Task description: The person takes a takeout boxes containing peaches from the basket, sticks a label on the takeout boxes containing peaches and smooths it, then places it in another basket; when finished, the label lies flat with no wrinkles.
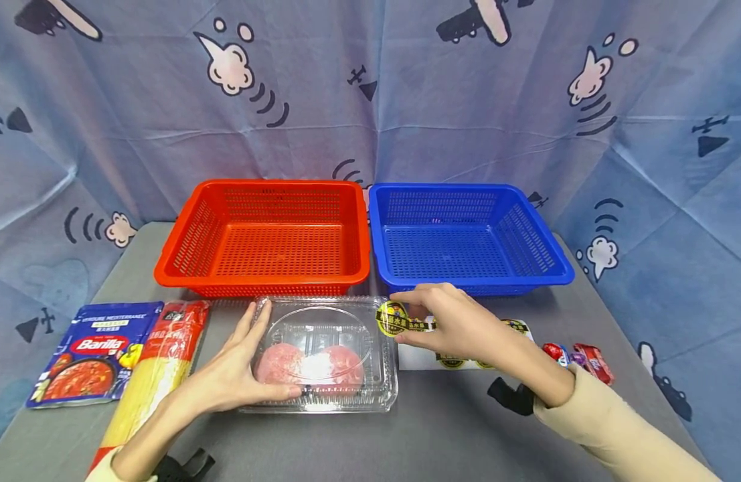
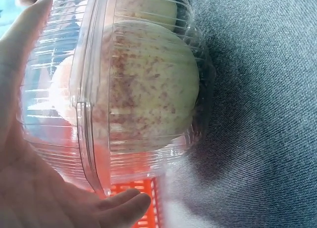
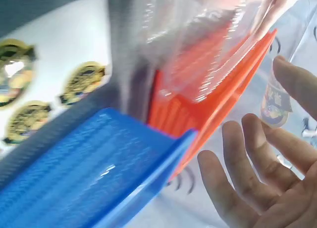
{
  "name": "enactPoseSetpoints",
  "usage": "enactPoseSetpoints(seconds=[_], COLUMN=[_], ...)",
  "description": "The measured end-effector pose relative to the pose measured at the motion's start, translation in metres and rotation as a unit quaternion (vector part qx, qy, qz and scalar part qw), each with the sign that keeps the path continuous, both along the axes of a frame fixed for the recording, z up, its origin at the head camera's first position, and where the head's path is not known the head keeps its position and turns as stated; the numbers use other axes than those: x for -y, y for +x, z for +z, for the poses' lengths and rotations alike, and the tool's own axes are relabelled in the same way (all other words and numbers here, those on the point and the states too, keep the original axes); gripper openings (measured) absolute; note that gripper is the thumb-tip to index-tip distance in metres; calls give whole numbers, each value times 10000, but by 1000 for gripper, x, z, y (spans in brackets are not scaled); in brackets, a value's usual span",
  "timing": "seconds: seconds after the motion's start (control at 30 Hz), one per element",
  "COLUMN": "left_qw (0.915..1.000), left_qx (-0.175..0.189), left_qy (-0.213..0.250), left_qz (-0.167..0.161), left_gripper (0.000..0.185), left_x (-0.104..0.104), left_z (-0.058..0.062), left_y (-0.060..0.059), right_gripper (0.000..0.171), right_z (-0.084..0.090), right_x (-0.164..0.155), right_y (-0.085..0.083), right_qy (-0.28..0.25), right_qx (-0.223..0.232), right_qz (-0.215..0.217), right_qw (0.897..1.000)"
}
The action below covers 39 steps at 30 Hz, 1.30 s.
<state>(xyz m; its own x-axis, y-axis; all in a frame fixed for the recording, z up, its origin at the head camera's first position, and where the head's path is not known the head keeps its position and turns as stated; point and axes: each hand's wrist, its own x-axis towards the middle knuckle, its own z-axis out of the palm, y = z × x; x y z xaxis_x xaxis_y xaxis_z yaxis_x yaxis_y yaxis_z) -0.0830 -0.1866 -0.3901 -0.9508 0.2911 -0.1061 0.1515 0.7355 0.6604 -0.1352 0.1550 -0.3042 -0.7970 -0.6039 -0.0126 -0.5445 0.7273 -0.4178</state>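
Note:
A clear plastic clamshell box (image 1: 379, 396) with two round, pinkish speckled fruits (image 2: 153, 84) inside lies in front of the baskets, its lid down. My left hand (image 1: 231, 375) holds the box at its left end, thumb along the near side and fingers at the far side. Between the thumb and fingertips of my right hand (image 1: 451, 328) is a round black-and-yellow sticker (image 1: 392, 318), pinched over the lid's right edge. In the right wrist view the sticker (image 3: 276, 107) shows its clear backing. A white sheet of the same stickers (image 1: 418, 358) lies partly hidden under my right hand.
Behind the box stand a red basket (image 1: 262, 281) and a blue basket (image 1: 472, 284), side by side. To the left lie a blue Barilla sauce pouch (image 1: 96, 355) and a pack of spaghetti (image 1: 153, 375). Small wrapped sweets (image 1: 593, 363) lie at the right.

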Motion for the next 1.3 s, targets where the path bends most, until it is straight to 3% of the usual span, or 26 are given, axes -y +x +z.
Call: enactPoseSetpoints(seconds=[0.2,0.47,1.03,1.3], left_qw=[10000,10000,10000,10000], left_qx=[54,29,86,2], left_qy=[-22,-14,-34,-70], left_qz=[2,-39,-16,-6], left_gripper=[142,141,140,140], left_x=[-1,-1,-1,-1], left_z=[0,-2,-2,-1], left_y=[1,1,1,1], right_gripper=[51,51,49,49], right_z=[10,5,-7,-11], right_x=[38,71,109,116], right_y=[-3,-11,-10,-9], right_qy=[313,600,1332,1850], right_qx=[-27,51,61,-175], right_qz=[368,589,893,856], right_qw=[9988,9964,9870,9788])
